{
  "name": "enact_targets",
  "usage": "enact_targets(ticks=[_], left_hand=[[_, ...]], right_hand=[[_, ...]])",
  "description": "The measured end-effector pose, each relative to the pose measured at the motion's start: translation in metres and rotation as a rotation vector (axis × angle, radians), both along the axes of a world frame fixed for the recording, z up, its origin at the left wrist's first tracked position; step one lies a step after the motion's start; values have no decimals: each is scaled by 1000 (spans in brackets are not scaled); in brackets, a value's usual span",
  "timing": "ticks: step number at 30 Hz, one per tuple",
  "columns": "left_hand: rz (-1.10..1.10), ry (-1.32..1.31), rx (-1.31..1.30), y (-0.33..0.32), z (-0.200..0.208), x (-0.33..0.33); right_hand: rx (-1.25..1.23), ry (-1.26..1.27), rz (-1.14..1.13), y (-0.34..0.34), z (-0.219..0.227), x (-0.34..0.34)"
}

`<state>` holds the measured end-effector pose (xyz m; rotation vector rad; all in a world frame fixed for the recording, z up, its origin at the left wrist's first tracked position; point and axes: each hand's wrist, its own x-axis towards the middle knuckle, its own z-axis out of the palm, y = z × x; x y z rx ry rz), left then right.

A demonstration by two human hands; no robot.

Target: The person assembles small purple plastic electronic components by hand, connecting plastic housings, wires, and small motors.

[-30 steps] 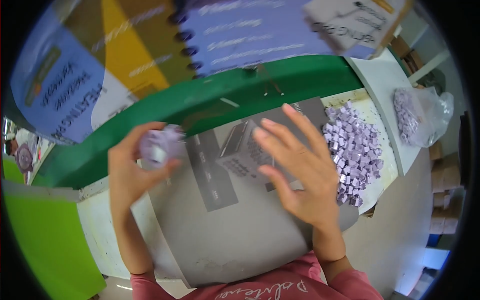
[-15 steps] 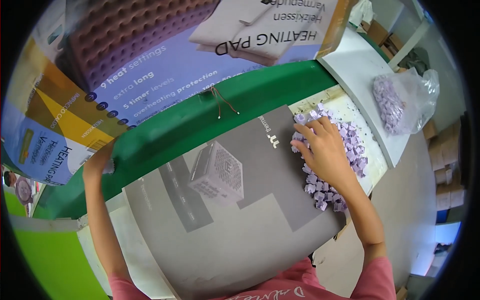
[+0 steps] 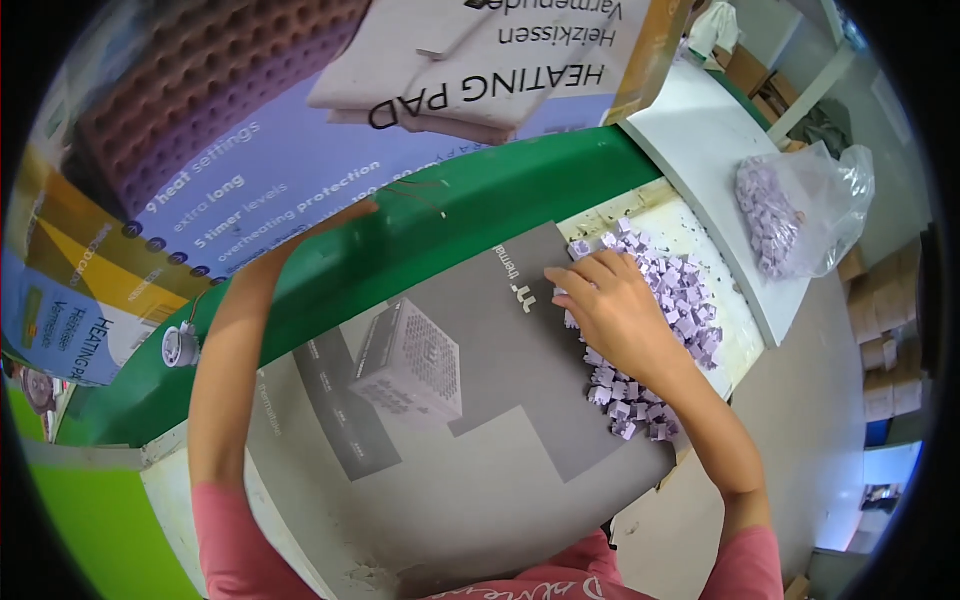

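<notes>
1. Right hand (image 3: 615, 310): lies palm down on the heap of small lilac pieces (image 3: 668, 330) at the right of the desk (image 3: 690, 215). Fingers (image 3: 575, 272) are spread loosely and point far-left; the tips rest on the heap's far-left edge. No piece is visibly pinched; the grip is wide and holds nothing that can be seen.
2. Left hand: the forearm (image 3: 235, 340) runs from the near edge toward the far left and passes behind the green ledge (image 3: 420, 235). The hand itself is hidden; its grip cannot be told.
3. Lilac pieces: they lie directly under and to the right of the right hand, just beside the right edge of the grey printed sheet (image 3: 480, 400). The heap's long axis runs near to far.
4. The right hand is the nearer hand, in contact; the left is well apart.
5. Surroundings: a clear bag of more lilac pieces (image 3: 800, 205) lies far right on a white surface; large printed cartons (image 3: 300, 130) stand beyond the ledge.
</notes>
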<state>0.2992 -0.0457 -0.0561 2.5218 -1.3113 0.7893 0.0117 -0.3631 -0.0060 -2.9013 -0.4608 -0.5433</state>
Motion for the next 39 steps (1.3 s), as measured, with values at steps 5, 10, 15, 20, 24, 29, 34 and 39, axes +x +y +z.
enact_targets(ticks=[5,10,15,20,24,29,34,39], left_hand=[[318,303,167,18,99,-177],[501,471,256,49,81,-293],[495,476,261,46,53,-324],[140,614,198,36,56,-304],[-78,1224,-22,36,73,-271],[-305,1625,-599,39,48,-261],[-282,1476,-648,39,46,-257],[-236,1388,-798,41,50,-255]], right_hand=[[812,183,172,19,51,-23],[1576,483,559,49,56,-36],[1563,501,635,80,51,-34],[1543,575,745,120,48,-26],[1609,680,626,136,38,-20],[1560,554,590,124,-8,2],[1723,511,486,120,-26,8],[1616,585,363,130,-19,6]])
